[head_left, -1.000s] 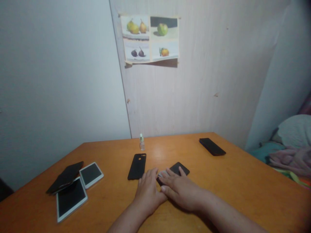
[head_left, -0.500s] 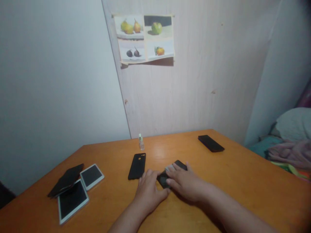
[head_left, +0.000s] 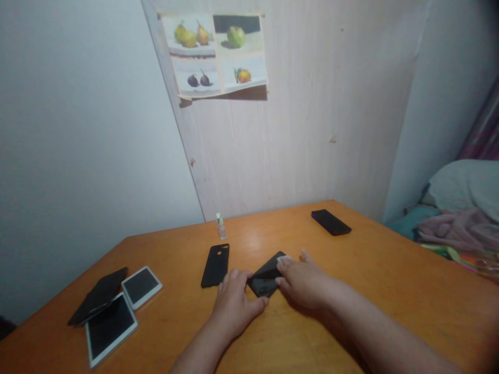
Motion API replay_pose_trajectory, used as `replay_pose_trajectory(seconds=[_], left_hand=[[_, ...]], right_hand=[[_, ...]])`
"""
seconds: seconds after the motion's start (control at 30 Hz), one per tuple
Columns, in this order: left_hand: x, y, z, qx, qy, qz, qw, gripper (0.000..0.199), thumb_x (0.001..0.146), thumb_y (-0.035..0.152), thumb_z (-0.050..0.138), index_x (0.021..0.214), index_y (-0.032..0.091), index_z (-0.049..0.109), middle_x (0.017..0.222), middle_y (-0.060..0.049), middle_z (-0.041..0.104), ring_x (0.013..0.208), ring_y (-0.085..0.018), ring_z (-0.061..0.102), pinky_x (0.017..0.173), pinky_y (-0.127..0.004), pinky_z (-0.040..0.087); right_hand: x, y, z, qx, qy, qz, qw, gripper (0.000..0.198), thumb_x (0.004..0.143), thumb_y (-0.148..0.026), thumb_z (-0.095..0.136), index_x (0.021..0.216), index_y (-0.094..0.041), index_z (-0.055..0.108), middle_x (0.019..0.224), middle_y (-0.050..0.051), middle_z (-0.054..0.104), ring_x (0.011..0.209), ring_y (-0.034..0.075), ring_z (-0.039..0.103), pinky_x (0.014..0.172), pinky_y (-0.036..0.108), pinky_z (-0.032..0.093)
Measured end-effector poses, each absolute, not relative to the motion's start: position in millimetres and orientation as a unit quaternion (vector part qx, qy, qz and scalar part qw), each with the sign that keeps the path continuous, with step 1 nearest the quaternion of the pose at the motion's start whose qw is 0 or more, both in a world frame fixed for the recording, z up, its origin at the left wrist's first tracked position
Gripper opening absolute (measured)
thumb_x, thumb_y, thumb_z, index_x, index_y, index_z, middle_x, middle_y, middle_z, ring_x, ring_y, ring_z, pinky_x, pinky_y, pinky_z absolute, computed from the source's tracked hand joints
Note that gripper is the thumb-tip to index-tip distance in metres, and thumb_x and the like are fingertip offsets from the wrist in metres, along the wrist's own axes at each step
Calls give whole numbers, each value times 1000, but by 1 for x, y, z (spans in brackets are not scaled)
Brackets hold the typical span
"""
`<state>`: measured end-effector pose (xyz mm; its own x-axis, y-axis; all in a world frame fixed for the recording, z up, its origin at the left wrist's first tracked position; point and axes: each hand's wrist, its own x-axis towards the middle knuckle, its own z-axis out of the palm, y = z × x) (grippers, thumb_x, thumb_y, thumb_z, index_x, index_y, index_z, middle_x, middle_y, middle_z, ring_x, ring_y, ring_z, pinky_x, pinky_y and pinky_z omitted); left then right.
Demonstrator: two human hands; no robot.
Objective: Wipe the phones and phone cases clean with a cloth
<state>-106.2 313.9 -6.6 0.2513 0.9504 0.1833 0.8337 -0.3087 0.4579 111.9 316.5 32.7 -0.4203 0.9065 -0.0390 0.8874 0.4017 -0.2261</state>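
A black smartphone lies flat on the wooden table, its glossy face catching some light. My left hand grips its near left end, with the thumb at the lower corner and the fingertips at the upper one. Under the fingers of my right hand a small white wipe is pressed onto the phone's far right end. Most of the wipe is hidden by those fingers. Just left of the phone, close to my left fingertips, rests a black phone case with a camera cutout.
A small clear bottle stands behind the case. Another dark phone lies at the back right. To the left are a small white-framed tablet, a larger one and a black folding cover overlapping it. Bedding lies beyond the right edge.
My right hand has slid with the wipe toward the phone's far right end, uncovering more of its dark surface. The left hand keeps its hold. The camera view has shifted slightly.
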Motion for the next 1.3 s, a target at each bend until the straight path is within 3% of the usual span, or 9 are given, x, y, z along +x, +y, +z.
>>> replay_pose_trajectory(seconds=[0.1, 0.33, 0.5, 0.77, 0.97, 1.2, 1.3], left_hand=[[-107, 314, -7, 783, 568, 216, 132, 51, 71, 47, 74, 115, 24, 64, 112, -6, 63, 110, -28, 55, 90, -37, 40], [-108, 315, -10, 790, 566, 207, 114, 51, 72, 46, 73, 117, 24, 63, 111, -7, 61, 109, -28, 54, 88, -36, 41], [-108, 316, -8, 789, 567, 205, 116, 51, 71, 43, 73, 117, 24, 63, 110, -6, 61, 107, -28, 54, 88, -36, 40], [-109, 318, -11, 790, 566, 203, 116, 52, 71, 45, 73, 117, 24, 63, 111, -6, 61, 108, -28, 54, 89, -35, 40], [-109, 317, -7, 788, 571, 197, 119, 54, 71, 46, 72, 118, 23, 63, 113, -7, 60, 111, -29, 54, 90, -36, 41], [-108, 317, -8, 789, 573, 190, 116, 51, 72, 45, 72, 118, 24, 63, 114, -7, 61, 112, -29, 55, 90, -36, 42], [-108, 317, -9, 785, 577, 189, 120, 56, 72, 43, 72, 123, 23, 60, 117, -8, 62, 113, -28, 55, 92, -36, 41]], right_hand=[[114, 319, 32, -566, -820, 74, 43, 51, 98, -36, 39, 133, -4, 59, 142, 27, 52, 136, 39, 45, 116, 64, 20], [94, 287, 39, -411, -901, 126, 60, 53, 99, -39, 37, 137, -7, 57, 142, 23, 54, 133, 34, 50, 111, 47, 39], [110, 310, 37, -598, -798, 66, 34, 41, 95, -30, 42, 116, -8, 69, 119, 23, 68, 109, 36, 66, 92, 46, 52], [101, 296, 35, -486, -872, 54, 36, 41, 95, -31, 39, 113, -10, 70, 118, 21, 69, 107, 34, 66, 92, 44, 51], [115, 313, 47, -620, -781, 68, 7, 37, 94, -28, 42, 111, -12, 71, 113, 21, 71, 101, 33, 68, 84, 40, 52], [94, 284, 46, -425, -899, 89, 59, 42, 97, -36, 37, 107, -14, 72, 113, 18, 71, 101, 32, 67, 86, 41, 49], [96, 279, 51, -415, -897, 136, 72, 42, 98, -40, 37, 117, -18, 68, 111, 14, 72, 95, 29, 68, 80, 37, 49]])
